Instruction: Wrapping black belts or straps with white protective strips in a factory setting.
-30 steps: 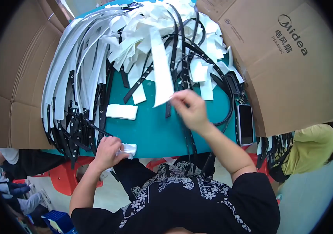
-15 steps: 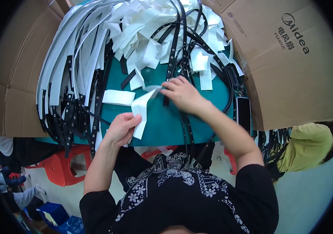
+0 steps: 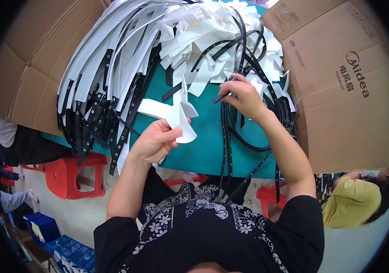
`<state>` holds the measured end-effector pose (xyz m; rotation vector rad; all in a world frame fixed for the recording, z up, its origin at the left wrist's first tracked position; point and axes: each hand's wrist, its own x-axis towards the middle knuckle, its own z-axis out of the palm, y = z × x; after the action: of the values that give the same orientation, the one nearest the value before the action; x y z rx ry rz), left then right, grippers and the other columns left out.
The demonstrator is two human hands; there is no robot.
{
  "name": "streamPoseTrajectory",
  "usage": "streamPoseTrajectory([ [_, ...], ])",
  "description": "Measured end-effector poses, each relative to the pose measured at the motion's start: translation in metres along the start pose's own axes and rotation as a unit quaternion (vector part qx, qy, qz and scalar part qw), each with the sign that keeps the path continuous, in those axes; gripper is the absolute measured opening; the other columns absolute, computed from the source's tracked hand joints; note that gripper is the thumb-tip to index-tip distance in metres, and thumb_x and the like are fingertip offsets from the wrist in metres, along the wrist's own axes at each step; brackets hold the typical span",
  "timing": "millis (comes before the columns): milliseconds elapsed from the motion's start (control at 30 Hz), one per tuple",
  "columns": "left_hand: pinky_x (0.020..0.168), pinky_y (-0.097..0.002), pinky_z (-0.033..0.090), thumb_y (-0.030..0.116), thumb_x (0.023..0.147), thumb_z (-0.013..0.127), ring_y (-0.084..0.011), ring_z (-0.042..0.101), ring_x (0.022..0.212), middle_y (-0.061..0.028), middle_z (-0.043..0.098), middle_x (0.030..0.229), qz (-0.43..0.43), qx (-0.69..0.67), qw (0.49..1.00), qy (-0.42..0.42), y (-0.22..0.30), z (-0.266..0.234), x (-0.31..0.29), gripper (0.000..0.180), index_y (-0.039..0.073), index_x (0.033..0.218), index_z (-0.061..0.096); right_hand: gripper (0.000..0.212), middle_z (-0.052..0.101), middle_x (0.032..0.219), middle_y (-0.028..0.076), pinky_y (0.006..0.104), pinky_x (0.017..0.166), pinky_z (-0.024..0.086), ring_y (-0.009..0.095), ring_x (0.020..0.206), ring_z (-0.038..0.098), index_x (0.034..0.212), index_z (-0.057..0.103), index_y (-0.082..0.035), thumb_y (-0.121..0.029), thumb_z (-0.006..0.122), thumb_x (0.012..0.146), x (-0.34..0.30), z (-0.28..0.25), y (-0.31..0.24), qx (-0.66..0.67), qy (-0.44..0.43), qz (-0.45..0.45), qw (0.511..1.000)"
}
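My left hand (image 3: 157, 142) pinches a bent white paper strip (image 3: 184, 128) between thumb and fingers, above the green tabletop (image 3: 194, 154). Farther right, my right hand (image 3: 245, 96) is closed on a black belt, gripping it near its dark end (image 3: 219, 98). More black belts with metal eyelets (image 3: 227, 136) loop under that hand and hang over the near table edge. A folded white strip (image 3: 153, 108) lies just beyond my left hand.
On the left lies a row of eyelet belts (image 3: 105, 75) partly covered with white strips. A heap of white strips (image 3: 199, 34) fills the far side. Cardboard boxes (image 3: 335, 109) flank the table. Red stools (image 3: 78, 175) stand below, and a person in yellow (image 3: 354, 200) sits at right.
My right hand has let go of the white strip, moved right and taken hold of a black belt. The left hand keeps the strip, now bent over. The view has shifted slightly.
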<state>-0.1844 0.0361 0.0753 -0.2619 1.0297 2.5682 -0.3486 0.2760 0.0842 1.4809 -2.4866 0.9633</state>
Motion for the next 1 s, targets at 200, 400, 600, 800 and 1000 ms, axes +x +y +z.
streamPoseTrajectory([
  [200, 0.044, -0.0156, 0.034, 0.011, 0.085, 0.063, -0.006, 0.049, 0.059, -0.0047, 0.059, 0.081, 0.018, -0.002, 0.996, -0.083, -0.012, 0.016, 0.009, 0.019, 0.002, 0.101, 0.058, 0.009, 0.062, 0.071, 0.005, 0.0323, 0.072, 0.046, 0.017, 0.062, 0.06, 0.089, 0.064, -0.002, -0.008, 0.06, 0.083, -0.034, -0.029, -0.09, 0.048, 0.219, -0.057, 0.973],
  [400, 0.04, -0.0152, 0.028, 0.019, 0.085, 0.065, -0.0048, 0.042, 0.055, -0.0022, 0.055, 0.078, 0.061, 0.015, 0.998, -0.016, -0.026, 0.023, 0.024, 0.027, 0.003, 0.104, 0.053, 0.01, 0.061, 0.062, 0.007, 0.0246, 0.05, 0.045, 0.015, 0.053, 0.059, 0.088, 0.065, 0.001, -0.007, 0.063, 0.081, -0.079, -0.003, -0.142, 0.046, 0.192, 0.144, 0.97],
  [600, 0.041, -0.0146, 0.031, 0.024, 0.086, 0.063, -0.0058, 0.044, 0.058, -0.0015, 0.056, 0.077, 0.029, -0.074, 0.997, -0.005, -0.039, 0.025, 0.024, 0.024, 0.006, 0.099, 0.054, 0.015, 0.061, 0.061, 0.008, 0.0232, 0.048, 0.043, 0.01, 0.052, 0.057, 0.089, 0.065, 0.003, -0.01, 0.064, 0.083, -0.083, 0.013, -0.146, 0.08, 0.207, 0.208, 0.953],
  [800, 0.043, -0.0173, 0.031, 0.023, 0.087, 0.062, -0.0068, 0.052, 0.063, -0.0015, 0.06, 0.081, -0.012, -0.1, 0.995, -0.014, -0.044, 0.022, 0.022, 0.019, 0.008, 0.097, 0.056, 0.016, 0.06, 0.059, 0.007, 0.0251, 0.045, 0.04, 0.011, 0.048, 0.054, 0.088, 0.067, -0.001, -0.017, 0.065, 0.082, -0.078, 0.008, -0.146, 0.068, 0.177, 0.25, 0.95],
  [1000, 0.046, -0.0201, 0.034, 0.021, 0.087, 0.062, -0.009, 0.055, 0.07, -0.0022, 0.062, 0.088, 0.005, -0.052, 0.998, 0.037, -0.043, 0.028, 0.016, 0.02, 0.008, 0.1, 0.056, 0.018, 0.058, 0.056, 0.005, 0.0261, 0.044, 0.038, 0.01, 0.046, 0.052, 0.085, 0.068, -0.003, -0.02, 0.064, 0.082, -0.072, 0.002, -0.144, 0.1, 0.121, 0.303, 0.94],
])
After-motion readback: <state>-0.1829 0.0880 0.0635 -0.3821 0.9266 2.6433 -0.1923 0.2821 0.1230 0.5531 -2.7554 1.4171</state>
